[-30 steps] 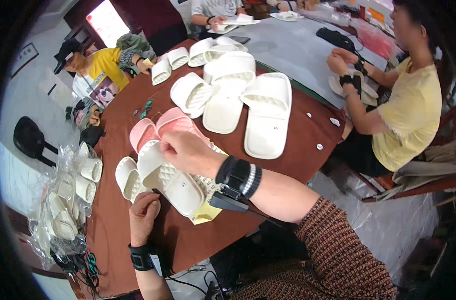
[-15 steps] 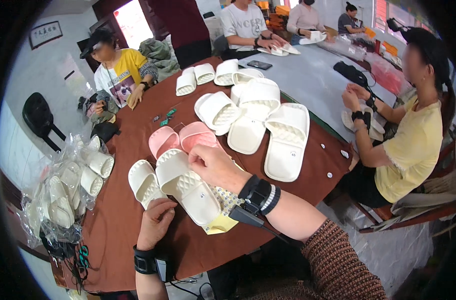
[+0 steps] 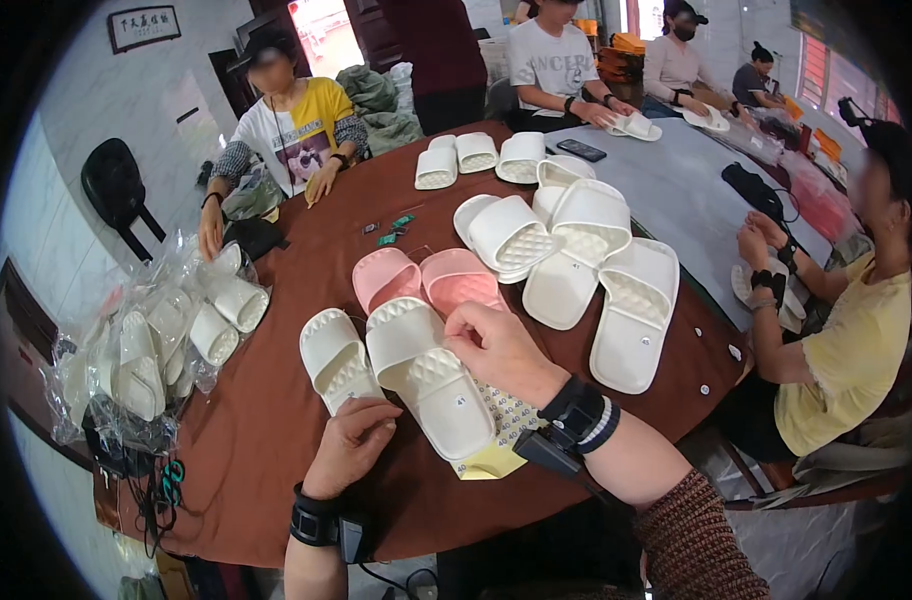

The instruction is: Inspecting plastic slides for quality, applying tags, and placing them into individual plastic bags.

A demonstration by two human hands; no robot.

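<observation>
The broad-strapped white slide slipper (image 3: pixel 431 385) lies on the brown-clothed desk (image 3: pixel 251 490) just left of the nearer right hand (image 3: pixel 504 350), long axis slanting away leftward, both that hand's and the left hand's (image 3: pixel 351 448) fingers curled, any grip impossible to tell.

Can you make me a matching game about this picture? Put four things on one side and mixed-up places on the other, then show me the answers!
Things:
1. Right hand
2. Phone
3. Pink slippers
4. Yellow printed sheet

Places:
A. Partly under a white slipper
B. On the grey table
C. At the right edge of a white slipper
D. On the brown table, just past the nearest white slippers

Right pairs: 1-C, 2-B, 3-D, 4-A.
</observation>
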